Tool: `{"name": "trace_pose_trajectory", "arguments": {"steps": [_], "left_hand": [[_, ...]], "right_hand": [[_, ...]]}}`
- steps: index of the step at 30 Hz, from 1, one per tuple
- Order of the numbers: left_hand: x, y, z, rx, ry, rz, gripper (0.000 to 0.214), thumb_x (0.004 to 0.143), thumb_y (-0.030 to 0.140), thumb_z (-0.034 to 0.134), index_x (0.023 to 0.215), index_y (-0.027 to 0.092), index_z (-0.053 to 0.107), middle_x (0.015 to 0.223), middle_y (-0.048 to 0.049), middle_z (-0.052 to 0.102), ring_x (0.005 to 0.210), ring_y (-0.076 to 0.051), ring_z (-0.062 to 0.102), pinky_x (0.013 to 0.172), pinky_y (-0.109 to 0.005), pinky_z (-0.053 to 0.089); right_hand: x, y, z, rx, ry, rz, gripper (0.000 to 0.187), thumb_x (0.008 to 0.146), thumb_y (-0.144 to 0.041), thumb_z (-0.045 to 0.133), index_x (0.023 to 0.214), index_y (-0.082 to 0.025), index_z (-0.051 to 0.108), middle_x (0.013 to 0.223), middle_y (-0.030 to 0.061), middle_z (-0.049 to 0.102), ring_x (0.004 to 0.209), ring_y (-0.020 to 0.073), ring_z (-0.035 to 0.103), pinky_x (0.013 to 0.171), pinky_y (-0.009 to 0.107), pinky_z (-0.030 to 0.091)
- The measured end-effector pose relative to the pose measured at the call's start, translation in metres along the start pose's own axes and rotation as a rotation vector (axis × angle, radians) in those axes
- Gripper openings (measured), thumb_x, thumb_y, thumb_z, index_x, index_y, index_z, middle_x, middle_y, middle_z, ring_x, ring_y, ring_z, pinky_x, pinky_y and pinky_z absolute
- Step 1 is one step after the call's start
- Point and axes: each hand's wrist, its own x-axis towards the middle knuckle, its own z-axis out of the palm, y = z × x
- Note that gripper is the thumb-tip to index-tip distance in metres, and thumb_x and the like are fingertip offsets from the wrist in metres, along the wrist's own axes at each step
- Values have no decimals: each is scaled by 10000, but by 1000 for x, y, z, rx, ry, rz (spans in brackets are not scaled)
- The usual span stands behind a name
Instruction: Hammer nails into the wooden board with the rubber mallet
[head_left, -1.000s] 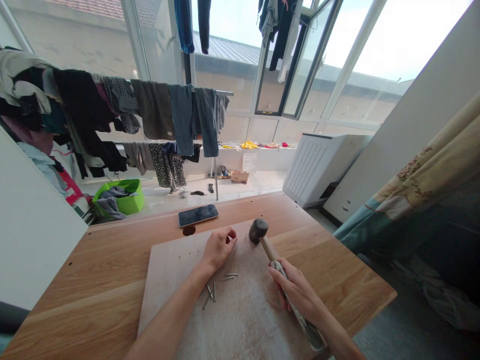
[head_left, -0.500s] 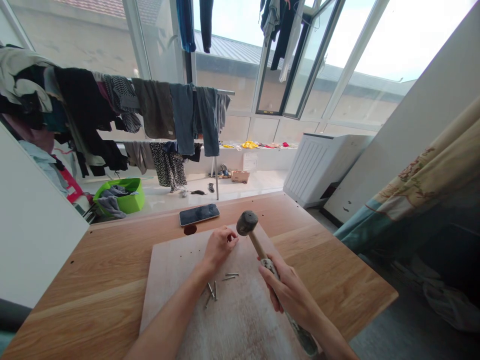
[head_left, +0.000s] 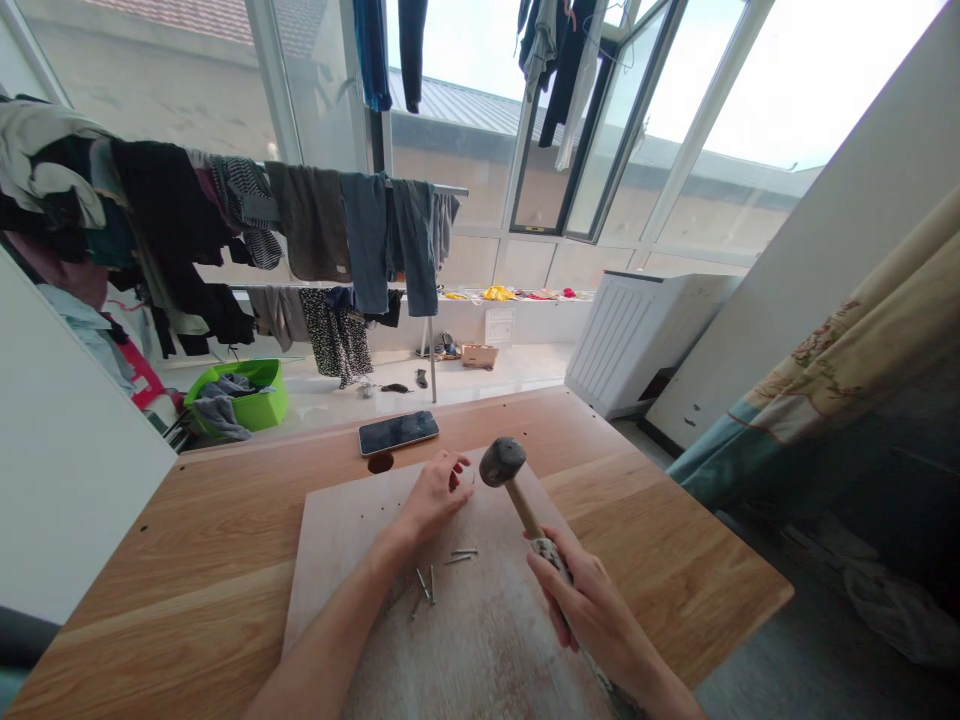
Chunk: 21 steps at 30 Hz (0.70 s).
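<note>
My right hand (head_left: 574,590) is wrapped around the handle of a mallet (head_left: 503,462), which has a dark, rounded head and a worn wooden handle. The head hangs just above the far right part of a whitish board (head_left: 337,560). Beside it, my left hand (head_left: 435,495) rests on the board, thumb and index finger apart. A thin nail (head_left: 473,479) appears to stand upright right by those fingertips; whether they touch it is hard to make out. Several loose nails (head_left: 426,585) lie on the board nearer to me, between my forearms.
Under the board is a wooden table (head_left: 660,540). A phone (head_left: 398,432) lies behind the board, near a dark round hole (head_left: 380,462). Beyond stand a clothes rack (head_left: 450,190) with laundry, a green basket (head_left: 262,405) and a white appliance (head_left: 615,340). A curtain (head_left: 795,370) hangs at right.
The mallet and my right hand have moved slightly right and toward me. My left fingers have loosened and drawn back a little, so the thin nail shows beside them.
</note>
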Motion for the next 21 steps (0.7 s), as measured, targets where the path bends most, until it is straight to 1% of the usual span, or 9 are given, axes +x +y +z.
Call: {"name": "trace_pose_trajectory", "arguments": {"steps": [1, 3, 7, 8, 11, 14, 16, 18, 21], "left_hand": [[0, 1, -5, -10, -24, -7, 287, 769, 104, 663, 1048, 154, 709, 913, -38, 695, 786, -163, 648, 704, -253, 493], [-1, 5, -16, -27, -82, -19, 267, 777, 106, 652, 1031, 160, 714, 852, -27, 722, 769, -166, 665, 702, -254, 501], [-7, 25, -38, -29, -260, -3, 82, 761, 208, 749, 836, 178, 732, 775, -9, 740, 726, -164, 660, 685, -251, 478], [-9, 31, -42, -1, -320, -1, 87, 786, 261, 750, 781, 179, 721, 743, -4, 724, 699, -159, 642, 660, -249, 459], [-19, 52, -50, 182, -473, 12, 260, 885, 373, 674, 704, 186, 680, 651, 7, 644, 632, -153, 573, 594, -261, 386], [-29, 65, -50, 404, -542, 73, 90, 834, 289, 701, 815, 201, 695, 814, -19, 683, 760, -194, 609, 647, -280, 399], [-34, 68, -46, 512, -564, 92, 91, 769, 214, 720, 855, 208, 691, 947, -46, 688, 837, -223, 626, 693, -296, 430], [-37, 68, -40, 568, -562, 101, 84, 733, 165, 714, 781, 213, 664, 988, -60, 667, 830, -231, 623, 693, -305, 448], [-40, 62, -30, 506, -508, 149, 187, 670, 98, 705, 621, 220, 572, 925, -43, 621, 740, -208, 580, 630, -297, 432]], "right_hand": [[-4, 4, -2, 6, 7, 2, 504, 1016, -546, 439, 1285, -134, 549, 399, -112, 465, 319, 102, 417, 371, 184, 322], [-10, 12, -6, 19, 18, 14, 516, 1015, -554, 448, 1290, -132, 560, 400, -110, 464, 320, 102, 415, 374, 189, 322], [-18, 27, -9, 28, 18, 44, 505, 1015, -570, 464, 1266, -151, 589, 421, -97, 491, 333, 107, 440, 377, 192, 339], [-18, 30, -9, 31, 11, 56, 505, 1012, -579, 462, 1253, -155, 595, 431, -93, 499, 334, 109, 444, 368, 192, 335], [-18, 37, -6, 53, 7, 82, 507, 995, -602, 474, 1210, -163, 610, 477, -85, 520, 334, 108, 456, 348, 193, 324], [-17, 38, -4, 74, 34, 82, 506, 985, -610, 484, 1197, -169, 612, 528, -79, 533, 340, 102, 471, 355, 196, 348], [-17, 38, -3, 79, 35, 85, 505, 987, -611, 480, 1208, -175, 605, 545, -80, 531, 344, 102, 474, 356, 197, 358], [-17, 37, -4, 76, 19, 84, 493, 997, -600, 469, 1216, -177, 594, 550, -81, 526, 347, 102, 472, 352, 197, 352], [-16, 37, -5, 58, 7, 65, 470, 1014, -581, 453, 1207, -173, 584, 533, -86, 512, 345, 103, 464, 355, 199, 350]]}}
